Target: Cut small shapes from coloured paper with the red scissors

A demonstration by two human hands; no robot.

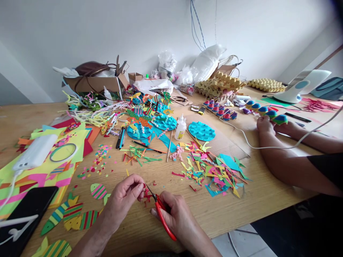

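My right hand (175, 216) is closed round the red handles of a pair of scissors (160, 210). The narrow blades point up and left, their tips at the fingers of my left hand (125, 194). Thumb and forefinger there pinch a small red paper piece (144, 185), mostly hidden by the fingertips. Red paper snippets (147, 195) lie on the table just beneath the blades. Left of my left hand are several striped paper fish, among them a pink-and-green fish (98, 191) and a green-and-yellow fish (55, 217).
Coloured paper scraps (214, 167) spread right of centre, near a glue bottle (180, 127) and blue egg-carton piece (201, 131). At left lie paper sheets (64, 167), a white power bank (36, 151) and black phone (32, 214). A co-worker's hands (266, 126) hold a painted carton strip (268, 113).
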